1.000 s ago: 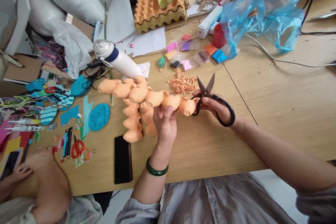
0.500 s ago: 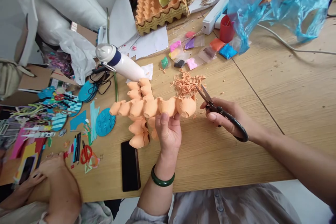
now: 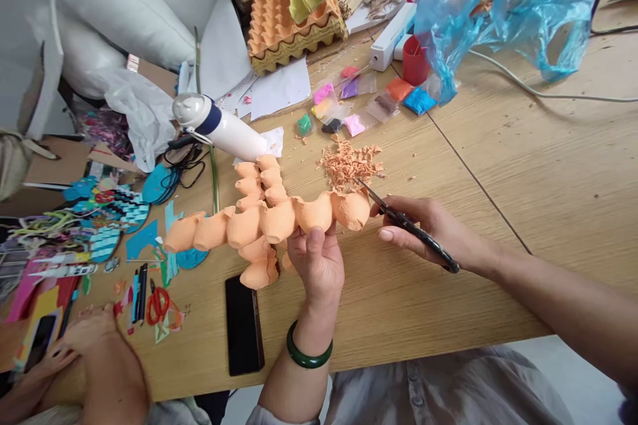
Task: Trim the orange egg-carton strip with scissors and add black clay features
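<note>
Left fingers: The left hand (image 3: 316, 262) grips an orange strip of egg cups (image 3: 279, 220) from below, thumb in front, other fingers mostly hidden behind it.
Right fingers: The right hand (image 3: 423, 229) is closed around black-handled scissors (image 3: 419, 236), seen nearly edge-on; how far the blades are parted is hard to tell.
Strip: Raised above the table (image 3: 548, 159), it runs leftward from the left fingers, its nearer end just short of the right fingertips.
Just changed: Half a second ago the blades stood apart from that end; now they overlap its edge in view, though contact cannot be confirmed. It appears to put the last cup's rim within the blades' reach.
Shreds: A pile of orange shreds (image 3: 351, 163) lies just beyond the blades.
Left of the fingers: More cup strips (image 3: 254, 186) lie beneath the held one, leaving little room to lower it there; a phone (image 3: 244, 325) rests nearer the body.
Beyond the fingers: A white bottle (image 3: 224, 126) and small coloured packets (image 3: 419, 99) limit forward movement.
Right of the fingers: Bare wood gives the scissor arm its widest room.
Front edge: The table edge runs beneath both forearms.
</note>
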